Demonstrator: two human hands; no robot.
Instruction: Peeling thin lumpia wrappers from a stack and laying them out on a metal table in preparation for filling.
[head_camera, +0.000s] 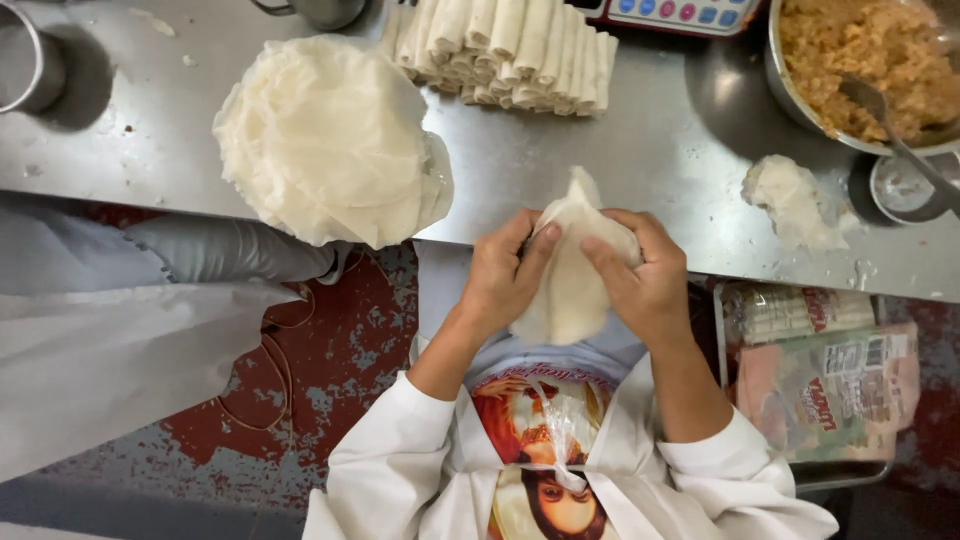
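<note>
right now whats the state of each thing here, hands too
left hand: gripping the wrapper sheet's left edge
right hand: gripping its right edge
wrapper sheet: limp, held off the counter
wrapper stack: piled, edges ruffled
spring rolls: rolled, lined up side by side
filling bowl: full, spoon resting in it
dough scrap: crumpled on the steel counter

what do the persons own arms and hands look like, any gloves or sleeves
No gloves: the left hand and right hand are bare, with no rings, watch or bracelet visible. Both forearms are uncovered, and white sleeves are pushed up to about the elbows, loose and creased. They look like part of a white coat worn open over a printed top.
</note>
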